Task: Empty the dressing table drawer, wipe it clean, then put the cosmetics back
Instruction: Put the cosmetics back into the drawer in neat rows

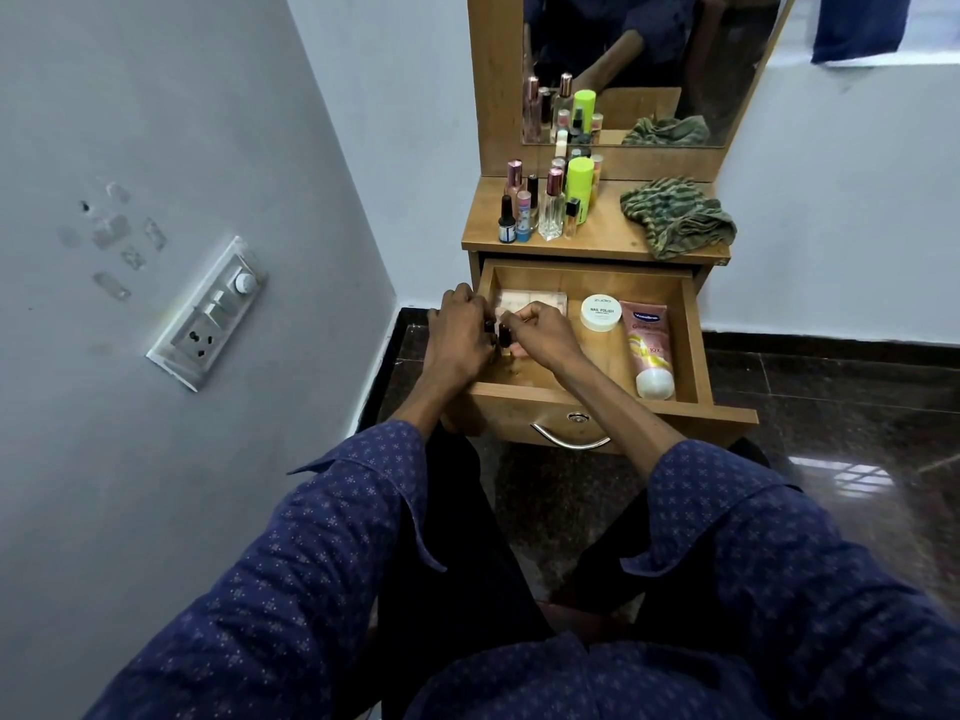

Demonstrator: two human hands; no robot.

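- A person sits facing a small wooden dressing table (597, 236) with a mirror; both forearms in dark blue patterned sleeves (332, 511) reach forward and down into its open wooden drawer (691, 345).
- The left hand (460, 330) hangs over the drawer's left wall, knuckles up, fingers curled; its grip grasps a small dark bottle (489, 326), mostly hidden under the fingers.
- The right hand (540, 335) lies just beside it inside the drawer, wrist bent, fingers curled down; its grip pinches a small dark nail polish bottle (505, 335). The two hands almost touch.
- Behind the hands, in the drawer's far left corner, lies a flat clear box of pale pink pieces (530, 301).
- In the middle of the drawer sits a round white tub labelled nail polish remover (601, 312); just to its right a pink squeeze tube with a white cap (648, 348) lies lengthwise, cap toward the person.
- On the surface above, a cluster of upright bottles (545, 205) stands at the left, among them a neon green can (580, 189).
- A crumpled green striped cloth (675, 218) lies on the right of the surface.
- A white switch panel (208, 314) is on the grey wall to the left.
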